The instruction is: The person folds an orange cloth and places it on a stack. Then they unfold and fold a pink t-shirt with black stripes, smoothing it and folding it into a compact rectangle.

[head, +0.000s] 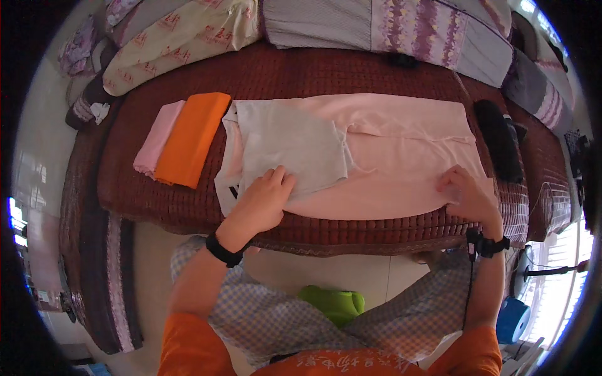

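A pale pink garment (404, 183) lies spread out on the brown mat-covered seat, with a light grey folded section of cloth (291, 136) over its left part. My left hand (265, 195) rests on the lower edge of that grey cloth, fingers pointing away from me. Over the pink fabric near its lower right edge is my right hand (465, 195), its fingers curled and slightly blurred; whether they pinch the cloth is unclear. Left of the garment sit a folded orange cloth (194, 141) and a folded pink cloth (160, 136), the orange partly overlapping the pink.
Patterned cushions (320, 26) line the far side of the brown mat (282, 70). A long black object (498, 141) lies at the mat's right. Below, between my knees, is a green object (334, 303); a blue container (512, 319) stands at the lower right.
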`<state>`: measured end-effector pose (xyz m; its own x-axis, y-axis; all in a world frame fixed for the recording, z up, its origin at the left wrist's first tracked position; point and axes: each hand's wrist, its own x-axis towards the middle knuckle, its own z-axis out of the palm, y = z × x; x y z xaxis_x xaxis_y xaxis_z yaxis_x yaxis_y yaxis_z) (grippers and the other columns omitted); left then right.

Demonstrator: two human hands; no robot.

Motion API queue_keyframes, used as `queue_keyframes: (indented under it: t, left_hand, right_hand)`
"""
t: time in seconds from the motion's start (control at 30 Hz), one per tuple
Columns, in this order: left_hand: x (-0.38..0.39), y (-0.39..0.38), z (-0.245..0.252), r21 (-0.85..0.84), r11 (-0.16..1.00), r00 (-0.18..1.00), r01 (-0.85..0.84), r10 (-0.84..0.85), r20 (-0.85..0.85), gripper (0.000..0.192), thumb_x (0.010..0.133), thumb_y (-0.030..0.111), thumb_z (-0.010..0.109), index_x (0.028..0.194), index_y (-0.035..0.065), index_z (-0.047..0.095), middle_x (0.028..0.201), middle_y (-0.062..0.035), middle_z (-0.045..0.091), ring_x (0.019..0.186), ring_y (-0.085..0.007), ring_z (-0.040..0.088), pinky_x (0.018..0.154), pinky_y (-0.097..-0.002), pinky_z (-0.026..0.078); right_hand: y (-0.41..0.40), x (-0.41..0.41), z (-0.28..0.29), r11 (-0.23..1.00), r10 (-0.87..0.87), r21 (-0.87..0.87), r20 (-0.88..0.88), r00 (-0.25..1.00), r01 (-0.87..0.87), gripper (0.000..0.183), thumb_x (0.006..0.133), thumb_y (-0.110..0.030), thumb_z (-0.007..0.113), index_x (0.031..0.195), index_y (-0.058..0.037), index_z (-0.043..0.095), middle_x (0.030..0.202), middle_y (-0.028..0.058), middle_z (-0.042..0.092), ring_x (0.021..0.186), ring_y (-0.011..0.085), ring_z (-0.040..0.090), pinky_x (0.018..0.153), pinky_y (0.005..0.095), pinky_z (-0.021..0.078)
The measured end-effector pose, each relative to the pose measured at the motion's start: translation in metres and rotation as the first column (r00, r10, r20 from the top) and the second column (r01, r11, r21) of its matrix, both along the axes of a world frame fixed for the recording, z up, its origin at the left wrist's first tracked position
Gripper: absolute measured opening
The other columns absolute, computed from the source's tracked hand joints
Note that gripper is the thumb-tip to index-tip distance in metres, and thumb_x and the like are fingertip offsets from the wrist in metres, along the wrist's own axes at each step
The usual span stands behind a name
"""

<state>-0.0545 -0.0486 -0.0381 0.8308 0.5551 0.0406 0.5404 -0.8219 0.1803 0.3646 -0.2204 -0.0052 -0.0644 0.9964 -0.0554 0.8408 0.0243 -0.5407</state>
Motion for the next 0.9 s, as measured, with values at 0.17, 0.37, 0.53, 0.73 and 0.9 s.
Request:
queue_keyframes:
  t: [0.17,0.37,0.53,0.73,0.9]
  left_hand:
    - [-0.005,0.010,0.002,-0.063,0.995,0.997,-0.080,0.080,-0.005,0.026,0.065,0.000,0.068,0.090,0.0036,0.060,0.096,-0.0131,0.056,0.091,-0.0357,0.059,0.076,-0.0432,0.050]
    - [-0.015,0.013,0.010,-0.143,0.980,0.988,-0.138,0.125,-0.096,0.027,0.064,0.004,0.072,0.088,0.0038,0.060,0.095,-0.0130,0.057,0.092,-0.0348,0.059,0.077,-0.0441,0.050]
    - [-0.019,0.014,-0.002,-0.092,0.992,0.994,-0.091,0.085,-0.072,0.032,0.061,0.004,0.074,0.086,0.0033,0.056,0.093,-0.0141,0.054,0.094,-0.0354,0.057,0.079,-0.0438,0.049]
    - [-0.019,0.016,0.000,-0.131,0.988,0.996,-0.079,0.073,-0.055,0.029,0.062,0.003,0.072,0.086,0.0030,0.056,0.093,-0.0142,0.056,0.092,-0.0360,0.058,0.078,-0.0441,0.049]
    - [-0.019,0.018,0.005,-0.177,0.977,0.991,-0.122,0.110,-0.074,0.022,0.068,0.005,0.068,0.088,0.0035,0.060,0.093,-0.0146,0.062,0.092,-0.0365,0.060,0.078,-0.0442,0.049]
  right_hand:
    - [-0.002,-0.006,0.003,0.986,-0.161,-0.062,-0.140,0.977,0.154,0.030,0.062,-0.003,0.068,0.091,-0.0052,0.062,0.098,0.0084,0.056,0.095,0.0244,0.060,0.090,0.0346,0.0484]
    - [-0.008,-0.003,0.008,0.998,-0.065,-0.025,-0.065,0.996,0.064,0.033,0.060,-0.003,0.072,0.090,-0.0051,0.060,0.101,0.0083,0.055,0.096,0.0236,0.060,0.090,0.0342,0.0489]
    - [-0.009,0.001,0.005,1.000,0.000,0.007,-0.081,0.997,0.001,0.034,0.055,0.000,0.068,0.087,-0.0060,0.058,0.104,0.0082,0.053,0.105,0.0279,0.055,0.094,0.0352,0.0459]
    - [-0.008,0.010,-0.012,0.995,-0.060,0.072,-0.113,0.992,0.068,0.023,0.056,0.001,0.066,0.077,-0.0017,0.056,0.100,0.0110,0.056,0.098,0.0291,0.058,0.089,0.0359,0.0481]
    - [-0.009,0.000,-0.004,0.978,-0.173,0.098,-0.123,0.977,0.186,0.018,0.062,0.002,0.067,0.075,0.0001,0.055,0.092,0.0096,0.060,0.087,0.0246,0.062,0.081,0.0332,0.0511]
